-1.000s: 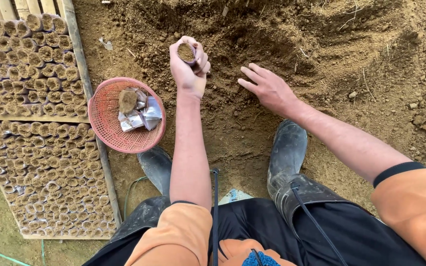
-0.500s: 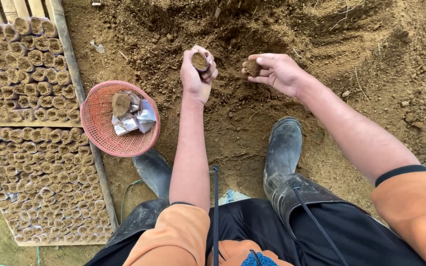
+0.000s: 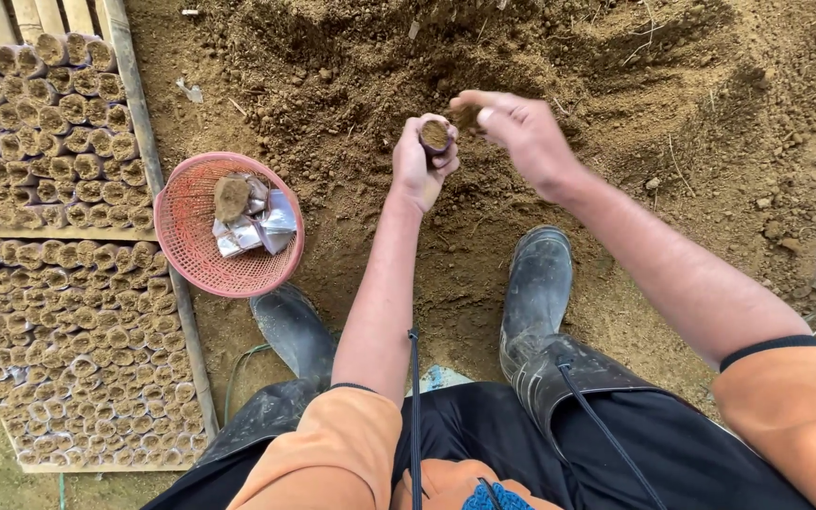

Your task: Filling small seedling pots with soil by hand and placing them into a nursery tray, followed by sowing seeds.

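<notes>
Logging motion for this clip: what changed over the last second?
The right hand scooped soil from the mound and rose beside the small soil-filled pot. The left hand kept holding the pot, drifting slightly right. The red basket and boots stayed put.

Small dark seedling pot, cylindrical, held upright with the open mouth up, filled to the rim with brown soil (surface slightly mounded). Pinch of loose soil just beside its rim, above the dug soil heap.
</notes>
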